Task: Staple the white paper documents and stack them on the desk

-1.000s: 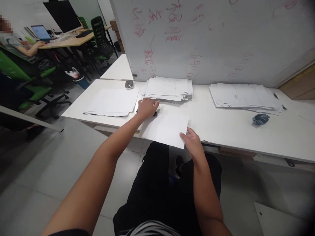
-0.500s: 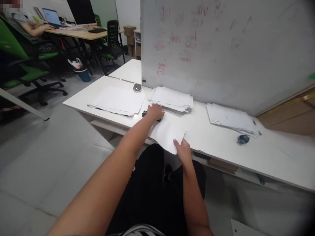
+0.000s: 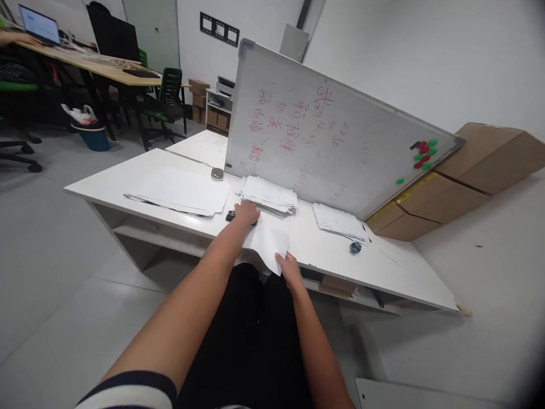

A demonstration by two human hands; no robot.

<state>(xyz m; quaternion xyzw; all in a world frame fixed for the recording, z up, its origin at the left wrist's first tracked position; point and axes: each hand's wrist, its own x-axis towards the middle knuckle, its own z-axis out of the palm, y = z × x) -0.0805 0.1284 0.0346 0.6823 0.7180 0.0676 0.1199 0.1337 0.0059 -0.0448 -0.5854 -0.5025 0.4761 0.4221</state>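
Here, a bare right hand (image 3: 290,269) holds one corner of a plain white sheet of paper (image 3: 269,246) over the near edge of a long white table (image 3: 304,236).
Its thumb lies on top with the fingers tucked beneath, closed on the sheet's near right corner, and the paper bows. At the sheet's far left side, the bare left hand (image 3: 247,213) bends palm down over a small black object (image 3: 230,216), mostly hidden; whether its fingers grip, or how far they spread, I cannot tell. Left of the sheet lies a broad white paper stack (image 3: 183,192); to its right, a small crumpled dark-blue item (image 3: 355,247). Just beyond the sheet sits a thick, uneven white pile (image 3: 269,192). Farthest behind it, a red-scribbled whiteboard (image 3: 353,145) leans at a slant.
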